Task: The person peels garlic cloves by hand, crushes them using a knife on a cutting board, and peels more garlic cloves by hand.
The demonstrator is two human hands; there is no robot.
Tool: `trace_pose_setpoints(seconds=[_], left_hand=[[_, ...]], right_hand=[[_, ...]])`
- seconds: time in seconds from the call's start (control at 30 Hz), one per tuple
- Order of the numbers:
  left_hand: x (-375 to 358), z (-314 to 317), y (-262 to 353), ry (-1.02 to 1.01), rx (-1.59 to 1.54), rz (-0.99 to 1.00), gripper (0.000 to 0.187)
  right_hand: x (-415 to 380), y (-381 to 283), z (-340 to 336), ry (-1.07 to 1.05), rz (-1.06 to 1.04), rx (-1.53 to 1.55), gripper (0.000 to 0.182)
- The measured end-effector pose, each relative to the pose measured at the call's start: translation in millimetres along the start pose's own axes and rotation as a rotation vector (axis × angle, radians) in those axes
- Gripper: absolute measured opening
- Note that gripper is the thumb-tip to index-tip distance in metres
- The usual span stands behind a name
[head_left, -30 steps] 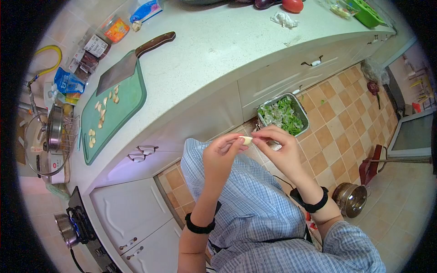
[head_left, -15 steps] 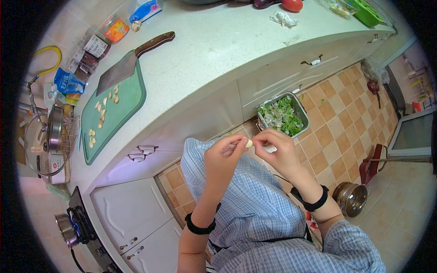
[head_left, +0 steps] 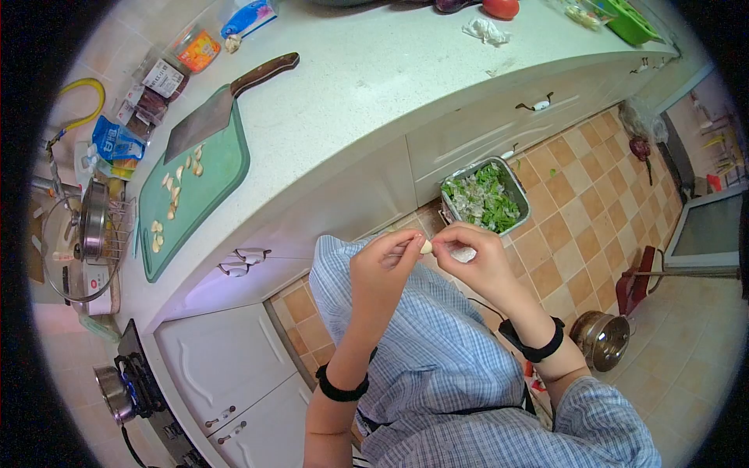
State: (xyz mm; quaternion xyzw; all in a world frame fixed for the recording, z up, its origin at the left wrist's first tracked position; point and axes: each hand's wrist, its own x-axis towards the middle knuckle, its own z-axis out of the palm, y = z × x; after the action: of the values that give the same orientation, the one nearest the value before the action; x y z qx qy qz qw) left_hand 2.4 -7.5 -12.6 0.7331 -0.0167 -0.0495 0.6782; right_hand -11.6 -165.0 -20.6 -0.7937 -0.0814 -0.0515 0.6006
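A pale garlic clove [head_left: 426, 247] sits pinched between the thumb and fingers of my left hand [head_left: 386, 264]. Close beside it, my right hand [head_left: 477, 259] has its thumb and fingertips pressed together at the clove's right end; whether they grip the clove or a bit of skin is too small to tell. Both hands are in front of my body, above the floor. On the counter, a green cutting board [head_left: 216, 187] carries several garlic cloves [head_left: 173, 196] and a cleaver [head_left: 204, 125] with a wooden handle.
Below my hands, a bin [head_left: 524, 204] full of leafy scraps stands on the tiled floor against the cabinets. A lidded pot [head_left: 599, 342] is on the floor to the right. Packets and a jar [head_left: 197, 50] line the counter's left back. A saucepan [head_left: 115, 395] sits on the stove.
My hands have barely shifted, staying together at the garlic clove. The board, cleaver and cloves on it look the same.
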Motion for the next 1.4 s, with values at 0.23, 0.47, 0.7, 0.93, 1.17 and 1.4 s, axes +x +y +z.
trace_pose_setpoints(seconds=[0.23,0.47,0.7,0.93,1.17,1.4], left_hand=[[0,-1,1,0.013,0.042,0.017,0.016],[1,-4,1,-0.049,0.049,0.035,0.017],[2,-6,3,-0.110,-0.143,-0.071,0.020],[1,0,-1,-0.137,-0.296,-0.144,0.027],[0,0,5,-0.130,-0.295,-0.143,0.025],[1,-4,1,-0.155,-0.272,-0.130,0.025]], right_hand=[[-1,0,-1,-0.014,-0.019,-0.011,0.008],[-2,10,-2,-0.110,0.122,0.169,0.008],[-4,8,-3,-0.123,0.168,0.259,0.009],[-2,0,-2,-0.007,0.032,0.068,0.007],[-5,5,6,-0.002,0.179,0.373,0.012],[-4,4,7,-0.049,0.268,0.522,0.015]])
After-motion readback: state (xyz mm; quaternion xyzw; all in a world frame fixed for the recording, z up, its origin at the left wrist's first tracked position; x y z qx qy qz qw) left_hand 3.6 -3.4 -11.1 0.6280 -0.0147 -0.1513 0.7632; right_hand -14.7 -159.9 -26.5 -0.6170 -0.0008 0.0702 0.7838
